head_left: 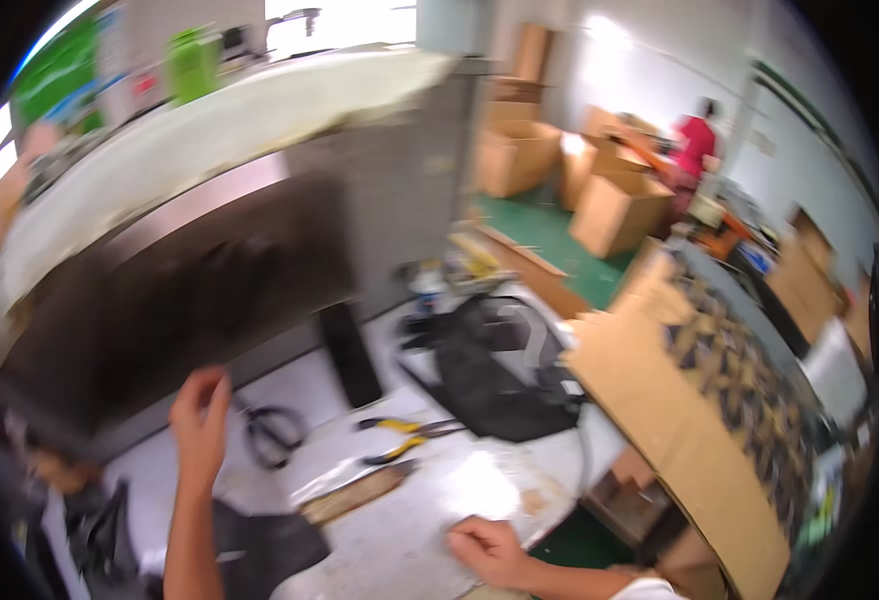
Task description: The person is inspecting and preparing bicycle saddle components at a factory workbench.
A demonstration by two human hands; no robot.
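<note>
My left hand [200,400] is raised at the left of the white worktop [389,510], its fingers bent in toward the thumb. Blur hides whether anything is between them. Just right of it lie black-handled scissors [274,436]. At the front right, my right hand [487,550] is curled closed low over the worktop; what it holds, if anything, is hidden. Between the hands are yellow-and-black pliers [399,440] and a worn brown strip [359,493]. A dark flat piece of material [264,545] lies beside my left forearm.
A black phone-like slab [347,355] and a black bag-like item [504,370] lie farther back. A grey partition [399,210] with a pale top ledge rises behind. Cardboard [669,430] stands at the right edge. Open cartons [619,210] and a person in red [696,145] are beyond.
</note>
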